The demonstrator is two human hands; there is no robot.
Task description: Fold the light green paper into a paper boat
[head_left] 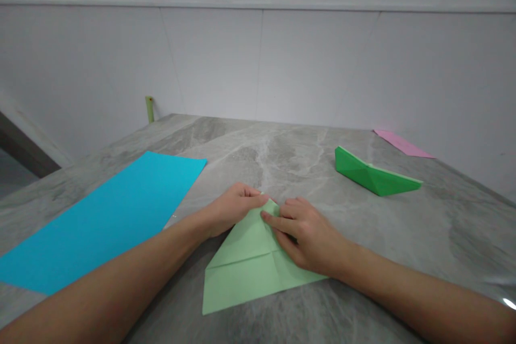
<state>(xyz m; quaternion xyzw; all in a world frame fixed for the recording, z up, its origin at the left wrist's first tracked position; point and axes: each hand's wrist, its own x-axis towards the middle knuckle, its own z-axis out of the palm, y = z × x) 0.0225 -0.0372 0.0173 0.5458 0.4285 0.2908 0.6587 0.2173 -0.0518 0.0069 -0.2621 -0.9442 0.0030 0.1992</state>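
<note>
A sheet of pale green paper (245, 274) lies on the table in front of me, its far end narrowed to a point and creases crossing its near part. My left hand (237, 205) pinches the tip of that point between thumb and fingers. Just right of it, my right hand (304, 231) presses on the paper's upper right side, index finger stretched along the surface and the other fingers curled. The paper's right part runs beneath the right hand and is partly hidden.
A large blue paper sheet (116, 215) lies flat on the left. At right stands a folded green paper boat (374, 174), with pink paper (405, 144) behind it by the wall. The grey marbled table (278, 156) meets a white wall (217, 64).
</note>
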